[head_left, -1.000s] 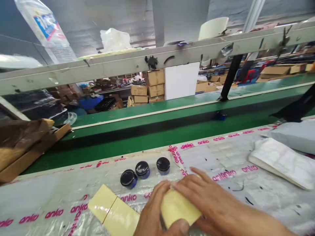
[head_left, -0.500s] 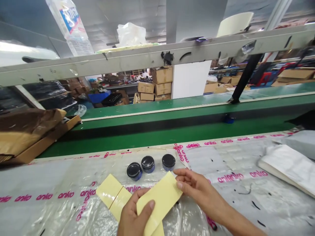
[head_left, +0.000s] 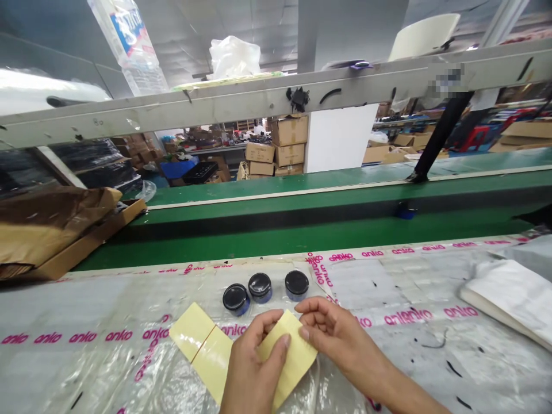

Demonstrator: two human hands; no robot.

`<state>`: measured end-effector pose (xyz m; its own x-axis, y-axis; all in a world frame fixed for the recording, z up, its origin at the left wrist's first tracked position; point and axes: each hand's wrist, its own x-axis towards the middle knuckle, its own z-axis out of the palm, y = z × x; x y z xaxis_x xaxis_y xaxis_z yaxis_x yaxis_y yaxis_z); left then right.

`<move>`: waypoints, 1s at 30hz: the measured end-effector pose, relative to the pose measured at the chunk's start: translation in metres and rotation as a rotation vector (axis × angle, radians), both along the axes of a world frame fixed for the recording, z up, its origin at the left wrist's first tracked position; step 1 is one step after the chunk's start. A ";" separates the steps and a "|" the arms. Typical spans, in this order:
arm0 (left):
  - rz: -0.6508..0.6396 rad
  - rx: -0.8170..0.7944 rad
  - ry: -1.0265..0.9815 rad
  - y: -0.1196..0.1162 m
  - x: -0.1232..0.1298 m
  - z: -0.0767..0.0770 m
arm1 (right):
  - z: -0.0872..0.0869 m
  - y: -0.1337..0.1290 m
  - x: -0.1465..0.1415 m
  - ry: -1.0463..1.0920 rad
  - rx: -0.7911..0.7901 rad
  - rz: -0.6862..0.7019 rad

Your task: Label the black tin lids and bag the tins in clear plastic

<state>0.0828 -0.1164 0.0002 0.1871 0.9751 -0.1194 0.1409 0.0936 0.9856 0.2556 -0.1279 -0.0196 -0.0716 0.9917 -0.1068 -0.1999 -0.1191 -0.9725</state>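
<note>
My left hand (head_left: 259,362) grips a pale yellow sheet (head_left: 297,359), thumb on top and fingers beneath. At the sheet's upper right edge, my right hand (head_left: 340,339) pinches the paper between thumb and curled fingers. Another yellow piece (head_left: 209,351), crossed by a thin brown line, lies on the plastic-covered table to the left, partly hidden by my left hand. Beyond my hands stand three small round containers with black lids: one at the left (head_left: 236,299), one in the middle (head_left: 260,287) and one at the right (head_left: 296,285).
Behind the plastic-covered table (head_left: 107,305) runs a green conveyor surface (head_left: 241,241). A cardboard tray (head_left: 86,241) with brown wrapping sits at the left. White material (head_left: 513,293) lies at the right. A metal rail (head_left: 241,103) crosses above, with a plastic bottle (head_left: 133,46) behind it.
My left hand has moved up and right along the yellow sheet, covering more of it. The sheet's upper corner sits slightly lower and further left. My right hand stays at its edge.
</note>
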 end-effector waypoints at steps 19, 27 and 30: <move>0.526 -0.264 -0.691 0.019 -0.015 0.010 | 0.012 -0.015 0.004 -0.475 0.296 0.241; 0.401 -0.266 -0.584 0.005 -0.025 0.001 | 0.016 0.007 0.040 -0.340 0.122 0.140; 0.359 -0.270 -0.577 -0.004 -0.019 0.002 | 0.010 0.005 0.048 -0.508 0.173 -0.040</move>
<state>0.0639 -0.1200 0.0017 -0.0324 0.9387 -0.3432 -0.4790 0.2868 0.8296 0.3038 -0.1226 -0.0093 -0.0157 0.9988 0.0471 0.2998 0.0496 -0.9527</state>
